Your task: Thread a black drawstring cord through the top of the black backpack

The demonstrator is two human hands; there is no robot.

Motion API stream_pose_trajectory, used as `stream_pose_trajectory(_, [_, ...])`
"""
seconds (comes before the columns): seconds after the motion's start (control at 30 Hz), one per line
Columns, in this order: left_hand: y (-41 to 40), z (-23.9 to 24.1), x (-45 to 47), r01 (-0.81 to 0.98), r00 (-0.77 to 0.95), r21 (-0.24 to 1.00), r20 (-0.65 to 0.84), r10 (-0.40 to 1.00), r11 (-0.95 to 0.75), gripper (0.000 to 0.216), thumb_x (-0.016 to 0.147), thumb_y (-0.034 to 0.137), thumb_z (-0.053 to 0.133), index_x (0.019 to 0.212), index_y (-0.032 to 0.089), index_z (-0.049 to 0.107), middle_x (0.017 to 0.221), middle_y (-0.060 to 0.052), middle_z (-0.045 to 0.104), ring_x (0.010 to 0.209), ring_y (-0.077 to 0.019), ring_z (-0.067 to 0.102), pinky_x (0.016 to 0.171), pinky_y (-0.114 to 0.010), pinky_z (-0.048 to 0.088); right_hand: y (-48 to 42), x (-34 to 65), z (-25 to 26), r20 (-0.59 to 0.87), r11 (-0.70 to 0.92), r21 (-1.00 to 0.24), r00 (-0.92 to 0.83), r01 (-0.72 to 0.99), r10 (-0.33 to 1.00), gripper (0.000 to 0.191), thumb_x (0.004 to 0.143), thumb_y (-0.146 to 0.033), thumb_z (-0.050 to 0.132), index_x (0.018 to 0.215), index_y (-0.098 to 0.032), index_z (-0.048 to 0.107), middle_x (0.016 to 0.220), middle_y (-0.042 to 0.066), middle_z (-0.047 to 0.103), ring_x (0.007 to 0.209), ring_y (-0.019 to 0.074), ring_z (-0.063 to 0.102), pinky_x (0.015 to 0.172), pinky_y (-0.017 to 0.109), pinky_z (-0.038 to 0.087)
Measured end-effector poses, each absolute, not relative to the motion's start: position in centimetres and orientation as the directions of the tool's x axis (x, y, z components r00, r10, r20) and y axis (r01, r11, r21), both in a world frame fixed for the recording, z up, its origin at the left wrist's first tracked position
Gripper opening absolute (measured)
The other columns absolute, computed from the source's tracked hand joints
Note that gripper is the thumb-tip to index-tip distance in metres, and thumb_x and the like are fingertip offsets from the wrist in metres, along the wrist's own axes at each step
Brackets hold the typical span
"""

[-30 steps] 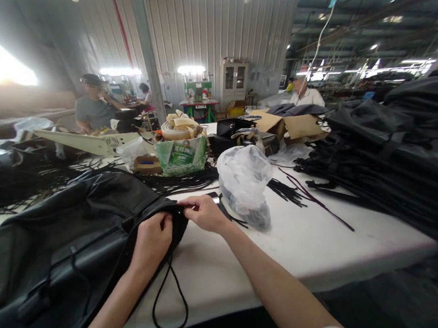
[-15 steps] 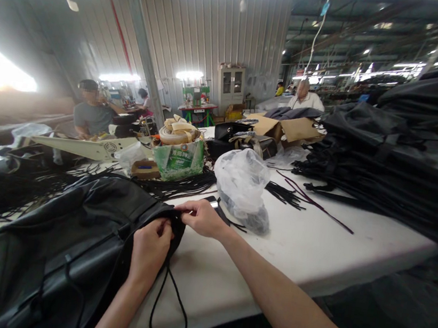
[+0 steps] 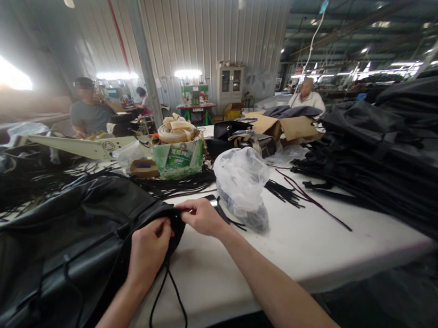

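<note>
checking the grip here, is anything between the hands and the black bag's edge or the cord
Nothing visible is. The left hand and the right hand are both already pinching the rim of the black bag, with the black cord hanging in a loop below the left hand. The plastic bag sits just beyond the right hand, apart from it.

Black bag [image 3: 50,249] (lower-left corner cut off)

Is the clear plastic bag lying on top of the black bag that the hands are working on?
No, the plastic bag sits on the white table, apart from the black bag that both hands grip.
</note>
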State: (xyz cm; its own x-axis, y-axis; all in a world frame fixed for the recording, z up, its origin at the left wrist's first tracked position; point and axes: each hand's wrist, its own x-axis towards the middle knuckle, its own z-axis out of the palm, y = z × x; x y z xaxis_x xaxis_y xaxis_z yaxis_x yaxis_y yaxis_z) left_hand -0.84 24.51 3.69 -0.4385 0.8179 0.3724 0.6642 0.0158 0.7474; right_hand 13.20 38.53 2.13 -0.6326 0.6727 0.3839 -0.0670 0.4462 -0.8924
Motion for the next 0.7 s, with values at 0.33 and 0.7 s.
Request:
stream_pose_trajectory(0.33, [24.36, 3.3, -1.01, 0.685, -0.406, 0.728, 0.371, 0.835, 0.01, 0.035, 0.1, 0.043, 0.059, 0.081, 0.023, 0.081, 0.071, -0.003, 0.077, 0.063, -0.0197, 0.067, 0.069, -0.031, 0.044, 38.59, 13.26, 2.02, 0.373, 0.421, -0.903, -0.64, -0.085, 0.671, 0.041, 0.085, -0.016, 0.066, 0.119, -0.015, 0.089, 0.111, 0.007, 0.086, 0.104, 0.0242, 0.08, 0.095, 0.033, 0.061])
stream_pose_trajectory(0.7, [24.76, 3.6, -0.65, 0.646, -0.444, 0.763, 0.354, 0.823, 0.02, 0.036, 0.099, 0.047, 0.061, 0.093, 0.022, 0.086, 0.074, -0.004, 0.079, 0.062, -0.0197, 0.066, 0.063, -0.028, 0.046, 38.48, 13.43, 2.25, 0.354, 0.411, -0.909, -0.639, -0.065, 0.683, 0.04, 0.084, -0.018, 0.067, 0.118, -0.017, 0.089, 0.109, 0.005, 0.086, 0.099, 0.0226, 0.079, 0.085, 0.029, 0.06])
